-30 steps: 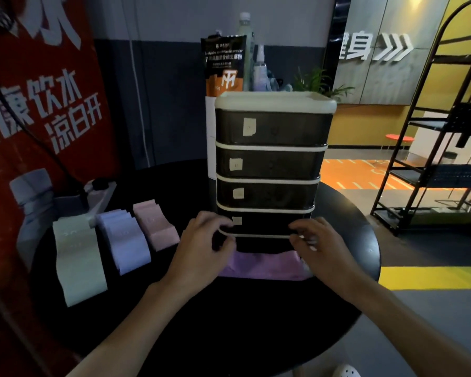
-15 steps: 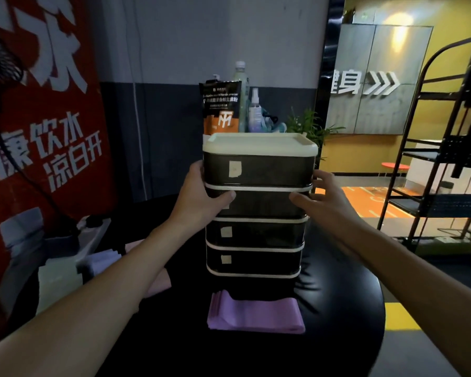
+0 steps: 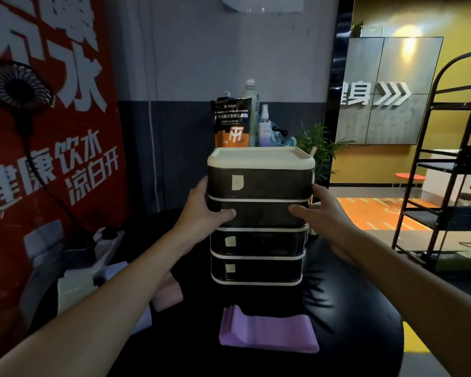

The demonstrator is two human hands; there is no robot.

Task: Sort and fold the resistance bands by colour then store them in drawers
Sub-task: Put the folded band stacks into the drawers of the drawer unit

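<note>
Four dark, cream-rimmed drawers, seemingly paper-tagged, gripped by hands.

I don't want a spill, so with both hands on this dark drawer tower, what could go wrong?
Left hand and right hand grip the dark four-drawer plastic tower with a cream top only at its second drawer; tilted forward, the others may slide out. Pushed back, it could topple the orange-and-black pouch and pale spray bottle behind. The folded purple resistance band in front might get pinned underneath.
</note>
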